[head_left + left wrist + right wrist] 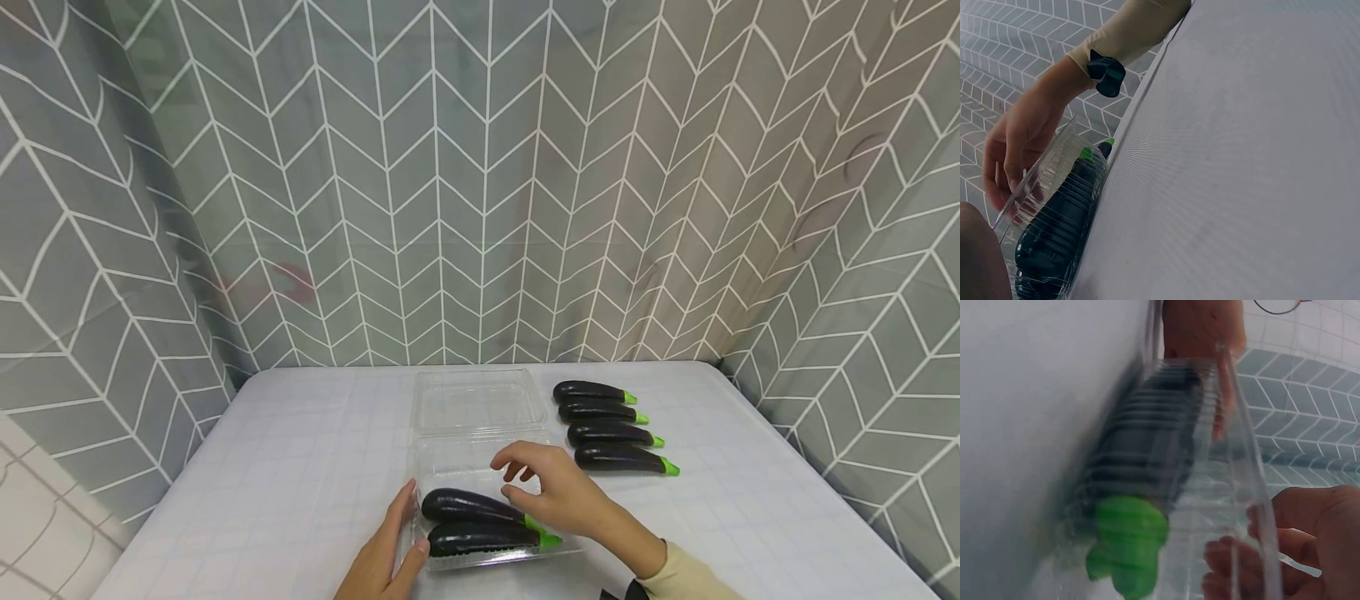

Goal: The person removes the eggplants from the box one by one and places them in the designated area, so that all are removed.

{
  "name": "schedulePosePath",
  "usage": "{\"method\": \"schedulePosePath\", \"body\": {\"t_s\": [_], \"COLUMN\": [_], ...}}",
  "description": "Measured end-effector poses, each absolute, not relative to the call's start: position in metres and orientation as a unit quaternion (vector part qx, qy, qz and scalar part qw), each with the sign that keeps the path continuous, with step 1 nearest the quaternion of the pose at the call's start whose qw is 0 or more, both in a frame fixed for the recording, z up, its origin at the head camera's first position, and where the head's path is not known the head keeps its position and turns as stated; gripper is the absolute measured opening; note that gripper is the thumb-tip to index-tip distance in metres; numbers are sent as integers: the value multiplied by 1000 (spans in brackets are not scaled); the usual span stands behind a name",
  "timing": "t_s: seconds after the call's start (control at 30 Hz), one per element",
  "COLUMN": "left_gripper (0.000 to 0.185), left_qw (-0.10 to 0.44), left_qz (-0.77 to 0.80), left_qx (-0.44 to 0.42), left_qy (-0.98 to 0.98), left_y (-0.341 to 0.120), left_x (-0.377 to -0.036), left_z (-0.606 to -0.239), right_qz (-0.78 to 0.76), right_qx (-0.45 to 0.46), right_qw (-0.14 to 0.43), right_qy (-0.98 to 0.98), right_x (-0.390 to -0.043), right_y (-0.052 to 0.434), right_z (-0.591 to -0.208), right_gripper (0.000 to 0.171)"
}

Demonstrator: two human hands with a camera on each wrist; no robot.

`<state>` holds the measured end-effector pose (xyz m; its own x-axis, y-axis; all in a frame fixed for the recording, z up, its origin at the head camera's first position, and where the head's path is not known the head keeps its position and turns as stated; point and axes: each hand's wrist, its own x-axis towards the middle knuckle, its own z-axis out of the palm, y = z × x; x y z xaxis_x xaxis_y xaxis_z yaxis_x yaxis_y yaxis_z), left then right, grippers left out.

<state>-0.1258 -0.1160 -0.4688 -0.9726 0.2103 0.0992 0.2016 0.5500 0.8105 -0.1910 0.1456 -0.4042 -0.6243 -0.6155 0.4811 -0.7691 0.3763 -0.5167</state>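
Note:
A clear plastic clamshell box [504,560] lies with its lid [480,402] folded back. Inside its tray are two dark eggplants with green stems: a rear eggplant [472,505] and a front eggplant [480,537]. My left hand [382,550] rests against the tray's left side, fingers extended along the wall and thumb at the front corner. Above the tray's right part is my right hand [555,487], its fingers loosely bent with nothing between them. In the right wrist view, an eggplant's green stem [1132,537] shows through the ribbed wall, close to my right fingers.
Several more eggplants [618,458] lie in a column to the right of the box, stems pointing right. A white cloth [262,483] covers the table. Grey curtains [480,183] with white chevron lines hang behind and at both sides.

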Motion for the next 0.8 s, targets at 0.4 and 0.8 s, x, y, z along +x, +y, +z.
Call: {"method": "schedulePosePath", "body": {"t_s": [0.4,0.8], "left_gripper": [72,68], "left_qw": [0,-22], "left_qz": [456,462], "left_qx": [119,127], "left_qy": [882,877], "left_y": [-117,-116], "left_x": [-126,-124], "left_z": [-469,-471], "right_qz": [335,267], "right_qx": [427,404], "right_qw": [46,24], "right_qy": [-839,-875], "right_x": [-190,-190], "right_y": [132,126], "right_z": [-416,-419], "right_gripper": [29,37]}}
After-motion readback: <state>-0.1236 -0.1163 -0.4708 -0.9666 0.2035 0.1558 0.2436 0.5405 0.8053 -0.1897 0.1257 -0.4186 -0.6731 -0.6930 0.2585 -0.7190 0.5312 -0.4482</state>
